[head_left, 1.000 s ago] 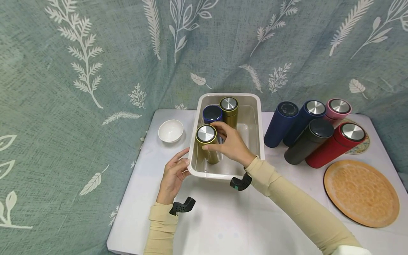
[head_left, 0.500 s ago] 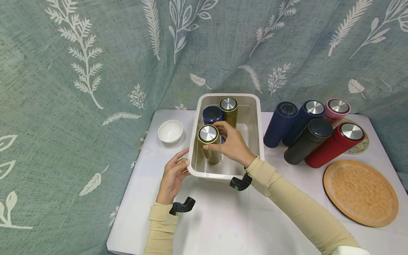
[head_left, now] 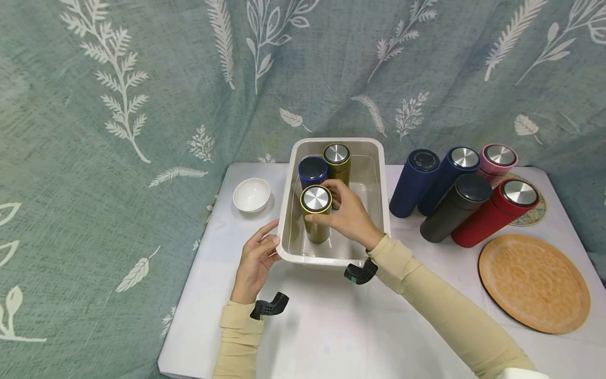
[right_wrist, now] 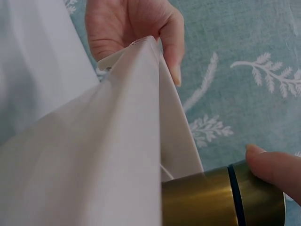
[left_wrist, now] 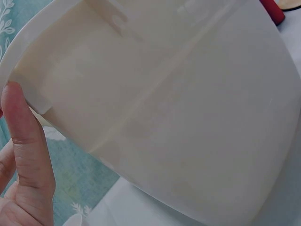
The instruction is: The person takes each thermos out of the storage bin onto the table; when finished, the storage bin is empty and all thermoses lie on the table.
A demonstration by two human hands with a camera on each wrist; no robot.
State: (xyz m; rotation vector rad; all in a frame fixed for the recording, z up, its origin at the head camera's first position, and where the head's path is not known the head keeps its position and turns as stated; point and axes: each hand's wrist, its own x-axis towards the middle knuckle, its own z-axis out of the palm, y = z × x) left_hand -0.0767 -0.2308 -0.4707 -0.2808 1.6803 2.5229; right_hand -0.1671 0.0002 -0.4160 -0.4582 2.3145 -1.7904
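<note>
A gold thermos bottle (head_left: pixel 317 230) with a silver lid stands in the front left part of a beige plastic bin (head_left: pixel 383 200). My right hand (head_left: pixel 351 213) holds it near the top, thumb in front and fingers behind. In the right wrist view my thumb (right_wrist: pixel 270 167) lies on the gold bottle's upper band. Behind it in the bin are a blue thermos (head_left: pixel 313 168) with a black lid and another gold thermos (head_left: pixel 337 163). My left hand (head_left: pixel 255 266) grips the bin's front left corner by the rim; its thumb (left_wrist: pixel 23 127) shows in the left wrist view.
Right of the bin stand several thermos bottles: two blue (head_left: pixel 411 187), one black (head_left: pixel 447 213), one red (head_left: pixel 490 216) and one pink (head_left: pixel 497 160). A round orange-brown board (head_left: pixel 535 284) lies at the right. A white bowl (head_left: pixel 252 195) sits left of the bin.
The front gold thermos has shifted a little to the right inside the bin, with my right hand still on it. My left hand has stayed at the bin's corner.
</note>
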